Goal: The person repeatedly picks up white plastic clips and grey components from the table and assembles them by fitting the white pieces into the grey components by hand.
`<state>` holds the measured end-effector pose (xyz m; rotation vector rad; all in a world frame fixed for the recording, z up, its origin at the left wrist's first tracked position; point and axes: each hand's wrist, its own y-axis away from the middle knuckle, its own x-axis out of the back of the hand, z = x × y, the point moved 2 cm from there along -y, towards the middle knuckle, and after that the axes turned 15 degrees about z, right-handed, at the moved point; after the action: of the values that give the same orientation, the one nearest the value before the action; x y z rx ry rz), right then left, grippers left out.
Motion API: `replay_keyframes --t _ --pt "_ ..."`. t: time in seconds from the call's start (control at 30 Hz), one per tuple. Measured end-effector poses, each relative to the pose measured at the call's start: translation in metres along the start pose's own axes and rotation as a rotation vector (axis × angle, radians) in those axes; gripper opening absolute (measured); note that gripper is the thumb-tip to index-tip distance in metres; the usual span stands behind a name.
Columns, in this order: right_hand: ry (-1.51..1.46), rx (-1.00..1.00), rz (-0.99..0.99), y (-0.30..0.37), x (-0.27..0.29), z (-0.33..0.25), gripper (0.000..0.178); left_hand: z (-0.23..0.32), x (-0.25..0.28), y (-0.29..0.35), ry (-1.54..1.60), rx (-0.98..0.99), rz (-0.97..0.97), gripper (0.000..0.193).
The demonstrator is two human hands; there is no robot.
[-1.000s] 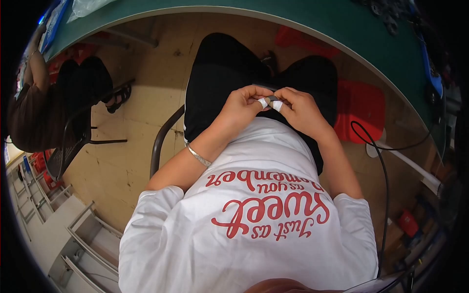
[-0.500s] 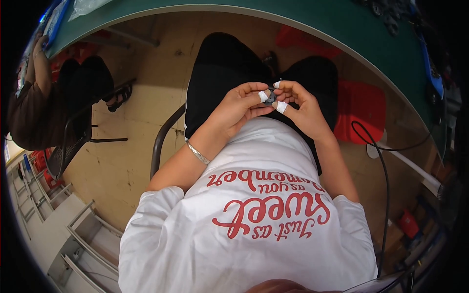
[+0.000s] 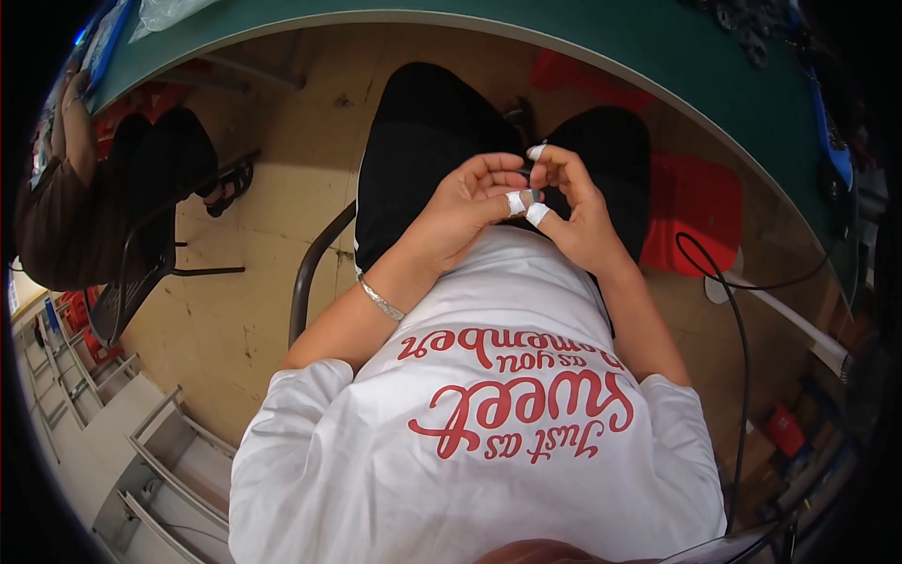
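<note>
Above my lap, my left hand (image 3: 470, 199) and my right hand (image 3: 580, 199) meet, fingers curled toward each other. A small dark grey part (image 3: 533, 195) sits between their fingertips; fingers cover most of it, so its kind cannot be made out. White tape wraps my left thumb, and my right thumb and one right fingertip are taped too. The left thumb presses at the part, with the right thumb close beside it. A silvery bracelet (image 3: 380, 297) circles my left wrist.
A green table (image 3: 601, 33) curves across the front, with dark small parts (image 3: 752, 28) at its far right. Beside my right knee is a red stool (image 3: 695, 211). A black cable (image 3: 738, 348) hangs at right. Another person (image 3: 75, 216) sits at far left.
My fingers have shifted around the small part, and less of it shows now. The left thumb has moved slightly right and nearer to me. My forearms have barely moved.
</note>
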<state>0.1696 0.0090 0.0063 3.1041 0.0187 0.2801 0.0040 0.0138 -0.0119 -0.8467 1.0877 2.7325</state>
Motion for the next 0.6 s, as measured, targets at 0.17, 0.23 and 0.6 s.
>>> replay_keyframes --t 0.17,0.23,0.6 --pt "-0.327 -0.206 -0.023 -0.004 0.010 0.003 0.050 0.016 -0.009 0.012 -0.622 -0.890 0.093 0.057" --pt "-0.527 -0.393 -0.021 -0.003 0.008 0.001 0.047 0.015 -0.013 0.016 -0.644 -0.938 0.074 0.060" --pt "-0.780 -0.574 0.010 -0.005 -0.001 0.004 0.040 0.020 -0.021 0.022 -0.821 -1.051 -0.001 0.064"
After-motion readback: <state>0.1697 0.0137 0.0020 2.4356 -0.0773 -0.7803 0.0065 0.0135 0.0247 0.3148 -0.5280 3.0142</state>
